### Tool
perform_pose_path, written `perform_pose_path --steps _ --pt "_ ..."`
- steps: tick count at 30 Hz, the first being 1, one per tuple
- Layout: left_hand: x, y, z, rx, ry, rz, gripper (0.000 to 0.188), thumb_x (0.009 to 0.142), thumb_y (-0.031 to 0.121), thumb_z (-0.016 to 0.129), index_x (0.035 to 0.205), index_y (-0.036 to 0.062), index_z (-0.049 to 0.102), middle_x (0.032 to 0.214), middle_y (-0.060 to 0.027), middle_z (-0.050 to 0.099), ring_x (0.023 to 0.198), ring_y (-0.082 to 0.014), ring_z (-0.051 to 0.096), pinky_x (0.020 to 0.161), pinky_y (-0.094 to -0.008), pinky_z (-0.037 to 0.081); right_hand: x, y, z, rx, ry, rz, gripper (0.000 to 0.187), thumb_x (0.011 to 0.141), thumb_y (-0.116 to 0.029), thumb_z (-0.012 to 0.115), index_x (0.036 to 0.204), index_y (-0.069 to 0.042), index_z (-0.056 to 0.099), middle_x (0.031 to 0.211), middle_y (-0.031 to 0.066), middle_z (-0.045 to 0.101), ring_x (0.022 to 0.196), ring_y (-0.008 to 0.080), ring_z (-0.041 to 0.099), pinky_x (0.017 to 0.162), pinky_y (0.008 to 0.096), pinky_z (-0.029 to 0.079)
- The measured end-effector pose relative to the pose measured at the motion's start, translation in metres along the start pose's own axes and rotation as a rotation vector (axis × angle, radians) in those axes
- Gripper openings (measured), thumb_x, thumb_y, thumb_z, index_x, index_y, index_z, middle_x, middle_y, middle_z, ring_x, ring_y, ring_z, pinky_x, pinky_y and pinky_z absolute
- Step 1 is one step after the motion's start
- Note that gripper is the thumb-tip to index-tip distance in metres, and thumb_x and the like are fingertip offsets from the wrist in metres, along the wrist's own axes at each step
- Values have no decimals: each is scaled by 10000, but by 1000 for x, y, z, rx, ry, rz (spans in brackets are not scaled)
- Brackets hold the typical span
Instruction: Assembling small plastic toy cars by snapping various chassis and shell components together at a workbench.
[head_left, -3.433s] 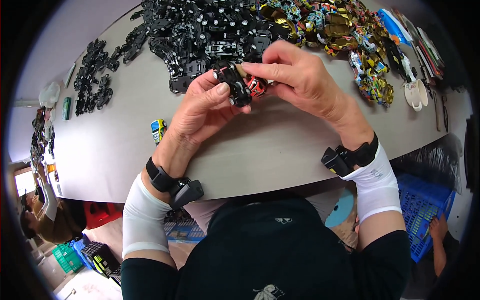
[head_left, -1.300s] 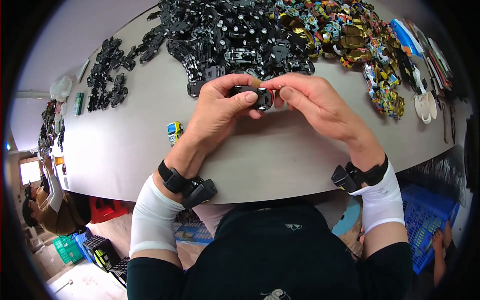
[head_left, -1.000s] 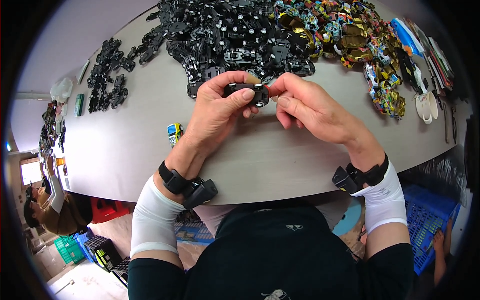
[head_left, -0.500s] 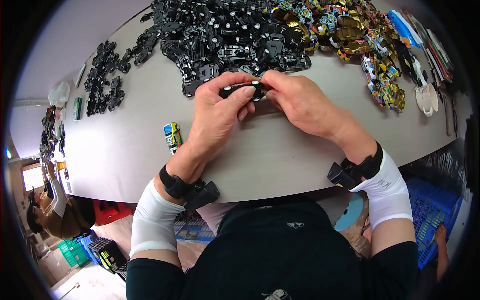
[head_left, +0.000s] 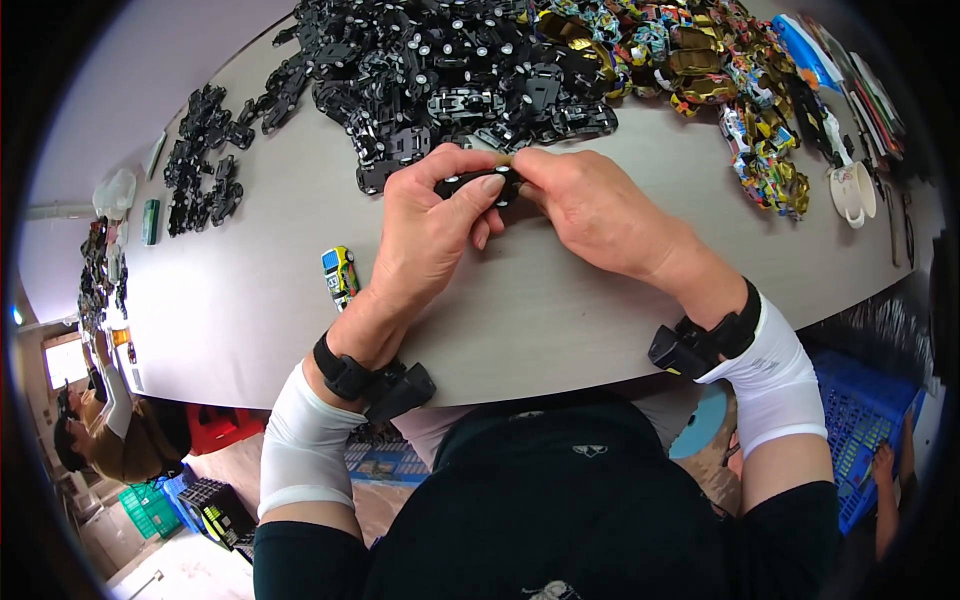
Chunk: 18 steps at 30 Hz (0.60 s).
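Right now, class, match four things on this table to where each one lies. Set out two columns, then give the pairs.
Things:
1. black toy car chassis
2. finished yellow toy car
3. white cup
4. heap of colourful car bodies

Places:
A. far right of the table
B. held between both hands
C. alone on the table, left of the left hand
D. far side, right of the black parts pile

Pairs: 1-B, 2-C, 3-A, 4-D
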<state>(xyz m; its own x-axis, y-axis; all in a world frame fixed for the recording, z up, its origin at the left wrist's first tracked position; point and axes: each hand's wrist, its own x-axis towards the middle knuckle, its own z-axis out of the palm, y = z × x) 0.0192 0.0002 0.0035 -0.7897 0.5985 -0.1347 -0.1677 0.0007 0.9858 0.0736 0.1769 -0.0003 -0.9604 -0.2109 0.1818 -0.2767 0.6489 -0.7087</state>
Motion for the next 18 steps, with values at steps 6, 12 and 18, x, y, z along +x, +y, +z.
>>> perform_pose_path --steps 6,12,18 --pt "1 5 -7 -243 -68 -123 246 850 31 586 1083 -43 563 854 -61 597 613 -96 577 499 -179 433 5 -9 -27 350 -30 189 115 881 -81 460 923 2 528 654 103 550 596 226 540 561 344 425" --pt "-1 11 1 -239 23 -57 335 802 48 652 1103 -26 525 889 -67 606 722 -95 589 571 -172 461 2 -9 -18 492 8 27 107 881 -21 470 942 -8 557 638 30 505 593 103 475 572 260 401" --pt "-3 -3 -9 -355 20 96 270 838 104 646 1068 -4 557 896 -45 610 784 -126 592 647 -248 510 -1 -17 -43 593 -116 242 121 901 -98 491 915 -8 570 637 4 543 600 77 492 564 231 394"
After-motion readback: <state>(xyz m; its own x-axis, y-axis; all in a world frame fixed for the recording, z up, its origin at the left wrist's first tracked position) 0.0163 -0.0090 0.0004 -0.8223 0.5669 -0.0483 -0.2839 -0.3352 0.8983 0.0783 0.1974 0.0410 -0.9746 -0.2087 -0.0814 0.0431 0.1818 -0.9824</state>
